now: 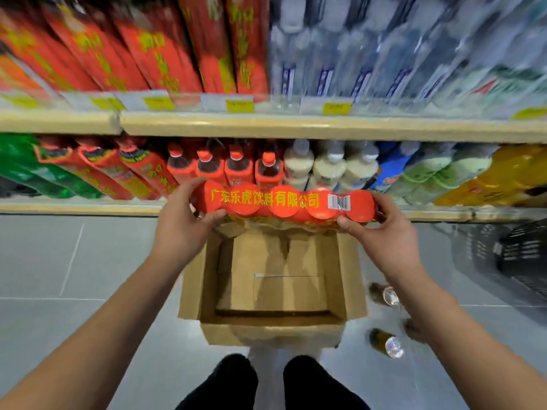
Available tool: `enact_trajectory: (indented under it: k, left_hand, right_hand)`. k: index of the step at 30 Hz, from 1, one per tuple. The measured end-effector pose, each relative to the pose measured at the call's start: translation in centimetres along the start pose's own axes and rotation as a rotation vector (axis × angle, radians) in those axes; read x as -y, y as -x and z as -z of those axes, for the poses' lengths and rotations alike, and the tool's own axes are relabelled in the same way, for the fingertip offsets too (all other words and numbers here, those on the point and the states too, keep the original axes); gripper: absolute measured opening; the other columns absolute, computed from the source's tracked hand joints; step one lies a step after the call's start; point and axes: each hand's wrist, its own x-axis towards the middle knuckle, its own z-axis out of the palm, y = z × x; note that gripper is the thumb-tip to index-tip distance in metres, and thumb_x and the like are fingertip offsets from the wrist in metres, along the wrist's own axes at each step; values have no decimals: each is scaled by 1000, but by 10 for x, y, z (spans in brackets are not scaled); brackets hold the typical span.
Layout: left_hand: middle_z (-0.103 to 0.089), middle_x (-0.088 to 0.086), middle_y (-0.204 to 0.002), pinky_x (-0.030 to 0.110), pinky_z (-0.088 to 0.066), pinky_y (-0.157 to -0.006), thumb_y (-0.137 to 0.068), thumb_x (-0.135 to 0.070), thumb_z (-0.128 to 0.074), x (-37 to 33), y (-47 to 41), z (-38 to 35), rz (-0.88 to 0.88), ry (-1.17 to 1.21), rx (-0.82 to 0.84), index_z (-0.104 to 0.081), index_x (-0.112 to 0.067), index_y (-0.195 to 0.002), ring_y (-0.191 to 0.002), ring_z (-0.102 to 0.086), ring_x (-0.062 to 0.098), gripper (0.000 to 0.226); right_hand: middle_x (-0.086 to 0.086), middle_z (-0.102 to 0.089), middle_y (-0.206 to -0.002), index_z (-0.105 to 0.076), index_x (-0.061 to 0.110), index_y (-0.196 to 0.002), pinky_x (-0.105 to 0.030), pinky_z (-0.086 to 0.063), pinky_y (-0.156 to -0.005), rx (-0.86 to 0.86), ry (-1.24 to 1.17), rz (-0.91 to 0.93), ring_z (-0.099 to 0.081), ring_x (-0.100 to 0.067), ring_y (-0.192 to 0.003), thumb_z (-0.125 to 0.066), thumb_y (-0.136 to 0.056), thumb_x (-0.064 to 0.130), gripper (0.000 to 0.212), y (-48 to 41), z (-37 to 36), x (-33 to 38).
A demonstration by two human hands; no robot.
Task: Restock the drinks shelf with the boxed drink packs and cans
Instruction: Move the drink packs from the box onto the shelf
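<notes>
Hands are gripping a shrink-wrapped pack [284, 202] of red-topped drinks from both ends: the left hand [183, 220] is curling round its left end with the thumb pressing on the near edge, and the right hand [384, 232] is clasping the right end the same way. The pack is hanging level in the air, its red film with yellow lettering and a barcode label facing up. It is sitting just above the far rim of an open cardboard box [192, 279] and just in front of the lower shelf [83, 207]. The box is standing on the grey tiled floor [59, 261], flaps open, showing only its bare bottom. Behind the pack, red-capped bottles [236, 167] are standing in a row on the lower shelf, with pale bottles [328, 168] lining up beside them to the right. The upper shelf [296, 127] is carrying red packs and clear bottles, all blurring with motion. Two cans [386, 343] are lying on their sides on the floor to the right of the box, and a brown shape by the right forearm is possibly a third. A dark basket [521, 255] is showing at the right edge, and black shoes [233, 380] are pointing toward the box.
</notes>
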Motion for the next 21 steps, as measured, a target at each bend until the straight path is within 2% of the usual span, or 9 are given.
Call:
enact_trajectory:
  k: [2, 5, 8, 10, 13, 14, 17, 19, 21]
  left_hand:
    - [-58, -5, -126, 30, -47, -92, -79, -20, -84, -52, 10, 46, -24, 6, -22, -52, -20, -142, -110, -57, 15, 70]
    - [-58, -10, -117, 19, -46, -87, -81, -18, -82, -137, 28, 122, -25, 85, -40, -51, -19, -143, -102, -55, 6, 69]
    - [-61, -15, -116, 48, -58, -85, -76, -24, -86, -213, 45, 201, -67, 161, -57, -51, -30, -140, -97, -67, 21, 73]
    - [-62, -6, -122, 54, -58, -82, -75, -32, -86, -263, 55, 249, -81, 178, -65, -50, -39, -136, -102, -69, 28, 72]
    - [-66, -5, -118, 41, -58, -90, -78, -20, -84, -326, 71, 308, -111, 279, -125, -53, -30, -133, -102, -69, 14, 64]
    - [-65, -10, -117, 32, -56, -91, -79, -20, -83, -346, 77, 325, -150, 291, -153, -54, -30, -131, -101, -68, 6, 61]
    - [-60, -23, -118, 13, -52, -84, -80, -25, -82, -395, 96, 368, -247, 340, -189, -53, -36, -130, -104, -62, -11, 58]
    - [-62, -18, -118, 3, -47, -76, -81, -24, -81, -423, 110, 390, -285, 385, -208, -54, -33, -131, -101, -62, -12, 58]
    - [-66, -15, -116, 4, -47, -78, -80, -22, -81, -447, 123, 408, -326, 452, -239, -56, -26, -131, -103, -65, -8, 57]
  right_hand:
    - [16, -71, -105, -64, 29, -128, -18, -49, -87, -7, -35, 28, -67, 1, -98, -92, -74, 32, 61, 17, 42, 51]
    - [12, -71, -113, -63, 28, -129, -27, -51, -93, -18, -71, 79, -66, -5, -104, -91, -75, 34, 61, 45, 108, 139]
    - [18, -70, -111, -65, 40, -119, -14, -52, -84, -43, -107, 143, -63, 13, -98, -90, -75, 33, 51, 75, 173, 227]
    - [23, -67, -107, -63, 49, -106, -10, -51, -78, -50, -153, 180, -61, 18, -94, -90, -76, 30, 44, 97, 215, 279]
    - [16, -69, -124, -65, 44, -123, -34, -54, -98, -69, -182, 238, -63, -2, -116, -90, -72, 47, 57, 124, 267, 342]
    - [14, -69, -127, -65, 40, -127, -32, -52, -101, -87, -200, 259, -63, -7, -119, -90, -71, 48, 62, 131, 282, 362]
    - [12, -72, -118, -66, 40, -118, -7, -48, -83, -145, -273, 320, -68, 3, -105, -88, -66, 44, 56, 156, 323, 410]
    - [13, -73, -115, -65, 46, -111, -4, -48, -70, -148, -320, 348, -68, 11, -91, -88, -70, 38, 49, 174, 345, 435]
    - [10, -74, -115, -66, 47, -112, -7, -51, -61, -159, -384, 375, -69, 6, -88, -87, -69, 37, 48, 188, 365, 452]
